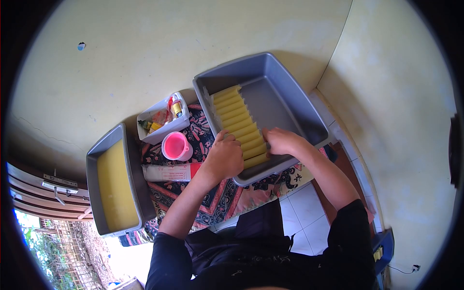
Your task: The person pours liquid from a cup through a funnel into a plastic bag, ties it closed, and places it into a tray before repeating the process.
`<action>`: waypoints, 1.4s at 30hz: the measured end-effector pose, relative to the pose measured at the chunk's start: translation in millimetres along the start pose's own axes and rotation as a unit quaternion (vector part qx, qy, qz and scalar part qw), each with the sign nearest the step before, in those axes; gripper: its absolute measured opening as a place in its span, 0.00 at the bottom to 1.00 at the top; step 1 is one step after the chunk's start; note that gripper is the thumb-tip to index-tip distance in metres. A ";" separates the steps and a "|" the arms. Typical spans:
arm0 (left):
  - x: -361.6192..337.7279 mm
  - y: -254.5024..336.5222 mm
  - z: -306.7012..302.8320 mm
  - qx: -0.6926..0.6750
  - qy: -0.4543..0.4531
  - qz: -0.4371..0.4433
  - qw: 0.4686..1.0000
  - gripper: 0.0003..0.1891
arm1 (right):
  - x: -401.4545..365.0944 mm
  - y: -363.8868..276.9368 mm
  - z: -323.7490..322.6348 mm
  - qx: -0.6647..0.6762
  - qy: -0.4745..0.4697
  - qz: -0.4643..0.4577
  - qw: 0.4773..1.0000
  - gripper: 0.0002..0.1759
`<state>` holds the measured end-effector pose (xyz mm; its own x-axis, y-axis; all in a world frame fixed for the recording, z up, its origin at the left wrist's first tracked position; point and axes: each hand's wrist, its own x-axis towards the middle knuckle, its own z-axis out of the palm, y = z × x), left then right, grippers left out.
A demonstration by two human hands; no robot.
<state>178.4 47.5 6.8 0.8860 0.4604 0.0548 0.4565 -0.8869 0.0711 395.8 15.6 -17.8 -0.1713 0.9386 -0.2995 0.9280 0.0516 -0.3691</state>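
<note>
A large grey tub (295, 108) holds a row of several yellow tubes (234, 112) lying side by side, with clear plastic at their ends. My left hand (226, 155) is at the left end of the lower tubes, its fingers curled over the tub's near side. At the right end of the same tubes is my right hand (282, 141), its fingers bent down against them. What the fingertips of either hand grip, if anything, is hidden.
Left of the tub are a pink cup (177, 146), a white basket (164, 129) of small items and a white and red plastic package (166, 172). A second grey tub (128, 193) with yellow liquid stands farther left. Patterned cloth (217, 203) covers the table.
</note>
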 end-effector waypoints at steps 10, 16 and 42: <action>-30.5 3.0 -10.1 -0.211 0.213 -0.033 0.954 0.09 | -10.5 -18.0 -13.1 0.023 0.031 0.002 0.999 0.15; -76.5 2.5 -24.7 -0.275 0.269 -0.102 0.918 0.12 | -21.4 -59.3 -0.1 0.091 0.167 -0.086 0.978 0.11; -182.6 -24.7 44.9 -0.367 0.247 -0.242 0.864 0.18 | 17.8 -161.1 132.7 0.060 0.342 -0.096 0.933 0.32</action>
<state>9.0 -16.4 -49.6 0.3807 0.8910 0.2475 0.4289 -0.4072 0.8063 199.4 -21.3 -80.4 -0.0409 0.9164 0.3983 0.8518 0.2403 -0.4655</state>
